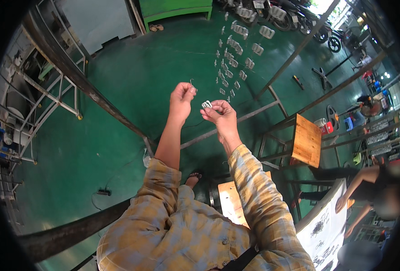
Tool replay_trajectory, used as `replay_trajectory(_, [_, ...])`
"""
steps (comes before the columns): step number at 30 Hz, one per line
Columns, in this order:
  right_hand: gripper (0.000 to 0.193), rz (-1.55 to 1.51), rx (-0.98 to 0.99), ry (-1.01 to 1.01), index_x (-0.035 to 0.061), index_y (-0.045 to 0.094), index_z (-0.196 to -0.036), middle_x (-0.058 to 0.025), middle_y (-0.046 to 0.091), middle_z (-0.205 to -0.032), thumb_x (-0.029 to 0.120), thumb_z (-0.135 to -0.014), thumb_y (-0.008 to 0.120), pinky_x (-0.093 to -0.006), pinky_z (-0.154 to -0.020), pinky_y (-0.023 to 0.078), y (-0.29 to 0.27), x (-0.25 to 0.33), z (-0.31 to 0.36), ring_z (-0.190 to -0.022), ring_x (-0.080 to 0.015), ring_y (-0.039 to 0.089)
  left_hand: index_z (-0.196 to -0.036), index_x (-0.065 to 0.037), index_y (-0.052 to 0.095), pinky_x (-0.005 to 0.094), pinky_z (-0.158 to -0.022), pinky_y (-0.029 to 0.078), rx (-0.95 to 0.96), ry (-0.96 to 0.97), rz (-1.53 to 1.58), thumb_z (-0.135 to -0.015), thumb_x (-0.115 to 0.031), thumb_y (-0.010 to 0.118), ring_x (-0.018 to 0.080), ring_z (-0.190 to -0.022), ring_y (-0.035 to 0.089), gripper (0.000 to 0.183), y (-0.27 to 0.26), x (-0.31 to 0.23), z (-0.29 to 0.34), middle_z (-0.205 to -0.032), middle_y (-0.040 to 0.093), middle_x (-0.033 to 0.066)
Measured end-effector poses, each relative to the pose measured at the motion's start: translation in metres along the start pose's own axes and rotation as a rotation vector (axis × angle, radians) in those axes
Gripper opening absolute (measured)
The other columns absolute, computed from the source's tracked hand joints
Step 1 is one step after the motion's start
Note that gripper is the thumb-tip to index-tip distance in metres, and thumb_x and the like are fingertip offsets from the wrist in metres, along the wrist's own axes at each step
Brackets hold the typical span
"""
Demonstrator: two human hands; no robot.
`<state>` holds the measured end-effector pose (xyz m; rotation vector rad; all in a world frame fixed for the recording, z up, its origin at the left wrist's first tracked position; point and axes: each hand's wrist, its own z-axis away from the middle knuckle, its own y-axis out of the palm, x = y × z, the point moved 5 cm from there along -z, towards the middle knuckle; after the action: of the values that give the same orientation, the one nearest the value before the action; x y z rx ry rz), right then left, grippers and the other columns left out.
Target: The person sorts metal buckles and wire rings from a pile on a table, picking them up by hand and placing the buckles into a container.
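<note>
Between the fingertips of my left hand [182, 99] is a thin wire hook [192, 82], its curved end sticking up past the thumb. My right hand [221, 114] pinches a small silvery metal part [206, 105] with loops or slots in it. The two hands are held close together, a small gap between them, in front of my body. Just beyond my right hand hang several strings of similar silvery metal parts [239, 30], one below another. How the strings are fixed at the top is out of view.
A metal frame bar [249, 118] runs below my hands; a dark rail [105, 104] slants at left. A wooden stool [306, 140] stands right. Beside a white-covered table [322, 226] a co-worker's hand [341, 204] reaches over small dark parts. Motorbikes [317, 27] stand at the back right.
</note>
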<state>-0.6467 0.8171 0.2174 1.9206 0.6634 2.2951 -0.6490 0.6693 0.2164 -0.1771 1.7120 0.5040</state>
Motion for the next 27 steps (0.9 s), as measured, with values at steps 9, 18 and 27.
replay_trajectory(9, [0.025, 0.011, -0.066, -0.015, -0.0019, 0.060, -0.103, -0.0069, 0.064, -0.084, -0.009, -0.079, 0.060, -0.0213, -0.064, 0.050, 0.028, -0.025, -0.056, -0.074, -0.0116, 0.061, -0.089, -0.002, 0.055, 0.0247, -0.065, 0.046, -0.118, -0.012, -0.007, -0.089, -0.007, 0.055, 0.0105, -0.068, 0.054, 0.004, -0.025, 0.022, -0.063, -0.079, 0.059, 0.0038])
replay_trajectory(18, [0.015, -0.099, -0.172, -0.097, -0.0028, 0.055, -0.093, -0.0103, 0.064, -0.086, -0.008, -0.080, 0.061, -0.0243, -0.068, 0.053, 0.023, -0.036, -0.094, -0.077, -0.0153, 0.064, -0.086, -0.004, 0.057, 0.0219, -0.072, 0.041, 0.088, -0.030, -0.092, -0.088, -0.008, 0.057, 0.0070, -0.076, 0.049, 0.004, -0.019, 0.033, -0.070, -0.078, 0.054, -0.0018])
replay_trajectory(27, [0.015, 0.002, -0.196, -0.190, -0.0021, 0.056, -0.090, -0.0067, 0.064, -0.082, -0.009, -0.079, 0.063, -0.0217, -0.066, 0.051, 0.020, -0.037, -0.107, -0.074, -0.0097, 0.061, -0.084, 0.000, 0.056, 0.0280, -0.075, 0.045, 0.157, 0.101, -0.317, -0.083, -0.002, 0.060, 0.0138, -0.083, 0.054, 0.004, -0.008, 0.036, -0.078, -0.091, 0.055, 0.0041])
